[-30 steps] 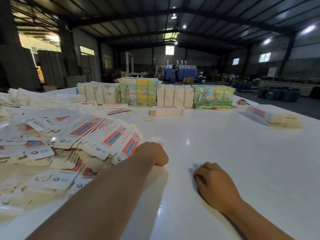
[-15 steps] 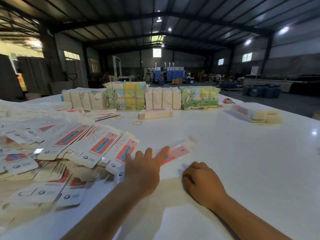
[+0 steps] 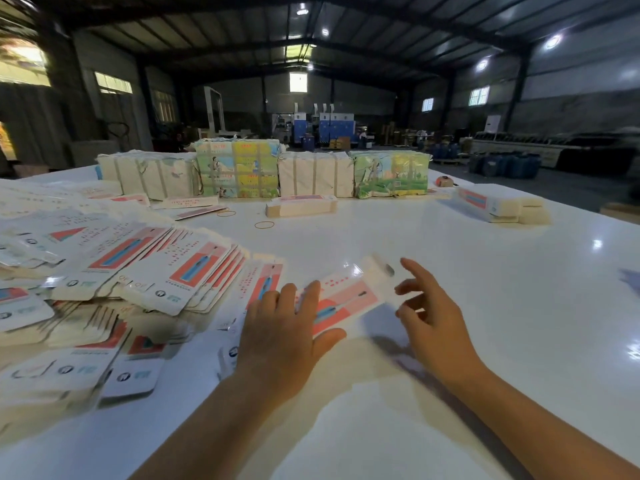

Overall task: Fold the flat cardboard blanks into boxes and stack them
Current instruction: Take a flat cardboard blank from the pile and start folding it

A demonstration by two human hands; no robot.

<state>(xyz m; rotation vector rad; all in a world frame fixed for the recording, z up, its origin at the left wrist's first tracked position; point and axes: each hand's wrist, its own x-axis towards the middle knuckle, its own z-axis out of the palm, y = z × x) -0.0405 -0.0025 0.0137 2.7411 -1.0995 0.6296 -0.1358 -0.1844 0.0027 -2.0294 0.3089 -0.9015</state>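
One flat white and pink cardboard blank (image 3: 349, 294) hangs slightly above the white table (image 3: 433, 420), tilted up to the right. My left hand (image 3: 287, 332) holds its near end, fingers on top and thumb under the edge. My right hand (image 3: 429, 315) hovers with spread fingers at the blank's right end, close to it; contact is unclear. A big fanned heap of the same blanks (image 3: 114, 282) covers the table's left side. Folded boxes sit in a short stack (image 3: 301, 206) mid-table and another stack (image 3: 502, 206) at the far right.
Strapped bundles of printed and plain packs (image 3: 263, 173) line the table's far edge. Two rubber bands (image 3: 264, 224) lie near the middle stack, and a tape roll (image 3: 443, 181) sits at the back right. Beyond the table is a dim warehouse floor with machines.
My left hand pulled one blank out of the heap toward the middle and lifted it. My right hand rose from a resting fist on the table and spread its fingers beside the blank.
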